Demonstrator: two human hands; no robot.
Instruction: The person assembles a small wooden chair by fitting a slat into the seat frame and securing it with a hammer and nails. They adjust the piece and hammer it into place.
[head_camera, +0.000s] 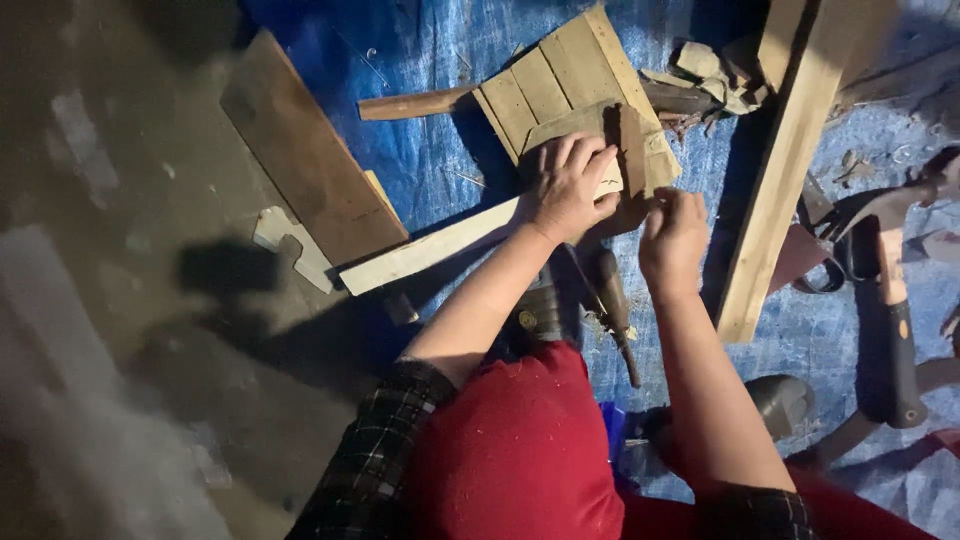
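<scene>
My left hand (570, 185) lies flat, fingers spread, pressing a small wooden piece (600, 125) onto a slatted wooden panel (550, 80) on the blue tarp (430, 150). My right hand (672, 235) is just to its right with fingers curled together near the piece's edge; what it pinches is hidden. A long pale strip of wood (430, 245) runs out from under my left hand toward the lower left.
A dark board (305, 155) lies at the left, a long plank (790, 165) at the right. A hammer (890, 300), a wooden-handled tool (612, 305) and wood scraps (700, 70) lie around. Bare concrete floor (120, 300) fills the left. Red cloth (520, 450) covers my lap.
</scene>
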